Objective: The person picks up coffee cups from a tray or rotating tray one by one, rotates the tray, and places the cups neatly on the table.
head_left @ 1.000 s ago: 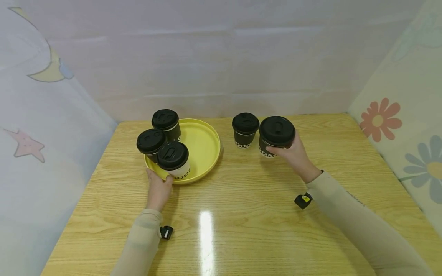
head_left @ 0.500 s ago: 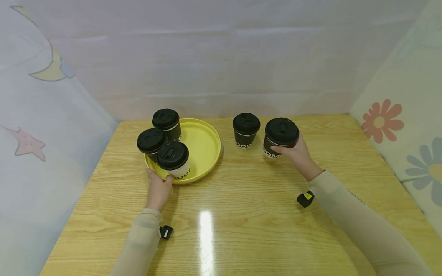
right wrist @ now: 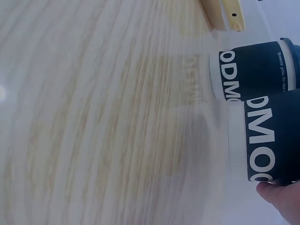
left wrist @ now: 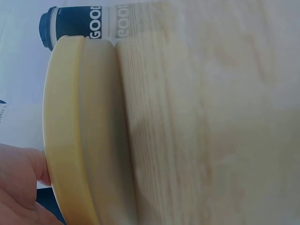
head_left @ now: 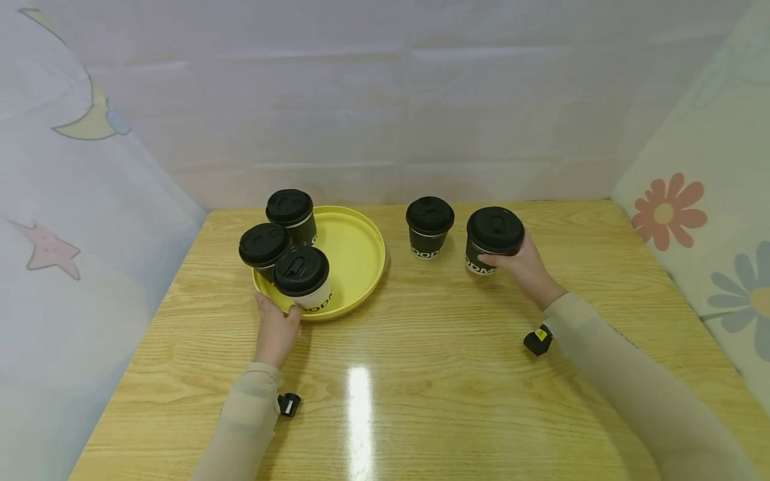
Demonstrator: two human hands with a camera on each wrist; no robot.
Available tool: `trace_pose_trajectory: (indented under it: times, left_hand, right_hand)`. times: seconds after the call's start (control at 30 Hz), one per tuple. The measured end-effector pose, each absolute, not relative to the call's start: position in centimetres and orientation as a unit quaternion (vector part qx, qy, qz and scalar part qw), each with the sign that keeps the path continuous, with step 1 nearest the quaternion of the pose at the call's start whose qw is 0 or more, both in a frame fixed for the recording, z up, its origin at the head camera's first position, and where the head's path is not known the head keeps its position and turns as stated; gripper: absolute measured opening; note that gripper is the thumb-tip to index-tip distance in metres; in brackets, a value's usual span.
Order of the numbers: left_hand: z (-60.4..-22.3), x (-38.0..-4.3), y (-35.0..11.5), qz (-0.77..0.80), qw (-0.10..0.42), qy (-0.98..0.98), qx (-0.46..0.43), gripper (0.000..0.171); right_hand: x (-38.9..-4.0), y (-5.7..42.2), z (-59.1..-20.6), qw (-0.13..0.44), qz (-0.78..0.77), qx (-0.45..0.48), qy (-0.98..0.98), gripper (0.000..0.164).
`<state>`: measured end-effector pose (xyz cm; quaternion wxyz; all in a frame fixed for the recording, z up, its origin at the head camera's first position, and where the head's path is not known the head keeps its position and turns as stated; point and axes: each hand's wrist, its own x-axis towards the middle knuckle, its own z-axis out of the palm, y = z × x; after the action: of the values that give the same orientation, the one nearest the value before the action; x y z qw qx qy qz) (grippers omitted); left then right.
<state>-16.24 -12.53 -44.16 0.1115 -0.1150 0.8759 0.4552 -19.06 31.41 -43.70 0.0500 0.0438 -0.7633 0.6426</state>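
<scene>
My left hand (head_left: 277,334) grips the near left rim of a round yellow tray (head_left: 359,260), thumb at the edge; in the left wrist view the thumb (left wrist: 40,164) meets the tray's side wall (left wrist: 63,117). Three lidded coffee cups crowd the tray's left side: a white one (head_left: 317,298) in front, a black one (head_left: 263,246) at left, another black one (head_left: 290,212) behind. On the right, my right hand (head_left: 528,272) holds a black coffee cup (head_left: 493,230) upright from its right side, fingers partly hidden behind it. In the right wrist view, my thumb (right wrist: 272,192) lies against its lettered sleeve (right wrist: 276,140).
Between the tray and the held cup stands another black lidded cup (head_left: 428,230), just left of the held one. A wooden table (head_left: 421,387) lies under everything, with a pale curtain (head_left: 385,120) at its back edge. Small black wrist devices (head_left: 290,405) hang by both sleeves.
My right hand has moved slightly right with its cup, widening the gap to the cup standing beside it. My left hand and the tray have stayed put.
</scene>
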Motion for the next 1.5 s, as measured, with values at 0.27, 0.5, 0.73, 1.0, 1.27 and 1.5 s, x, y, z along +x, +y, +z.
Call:
trace_pose_trajectory:
  times: [0.27, 0.5, 0.73, 1.0, 1.27, 1.5]
  left_hand:
    - [-44.2, -15.9, -12.7, 0.464, 0.101, 0.872, -0.119, 0.088]
    - [-44.0, -15.9, -12.9, 0.461, 0.100, 0.874, -0.117, 0.088]
    - [-44.1, -15.9, -13.1, 0.458, 0.103, 0.875, -0.116, 0.088]
    - [-44.2, -16.0, -13.0, 0.453, 0.102, 0.878, -0.112, 0.088]
    - [-44.3, -16.0, -12.8, 0.457, 0.104, 0.876, -0.111, 0.088]
    - [-44.3, -16.2, -12.6, 0.456, 0.101, 0.877, -0.112, 0.089]
  right_hand:
    - [-20.2, 32.4, -44.5, 0.035, 0.642, 0.050, -0.764, 0.075]
    - [-21.3, 32.7, -44.8, 0.043, 0.639, 0.051, -0.766, 0.075]
    - [-22.0, 33.0, -44.7, 0.028, 0.642, 0.046, -0.765, 0.079]
    - [-22.7, 33.6, -44.7, -0.015, 0.637, 0.028, -0.770, 0.088]
    - [-23.4, 33.8, -44.8, -0.029, 0.646, 0.046, -0.761, 0.084]
    - [-23.8, 34.4, -45.3, -0.056, 0.653, 0.042, -0.754, 0.081]
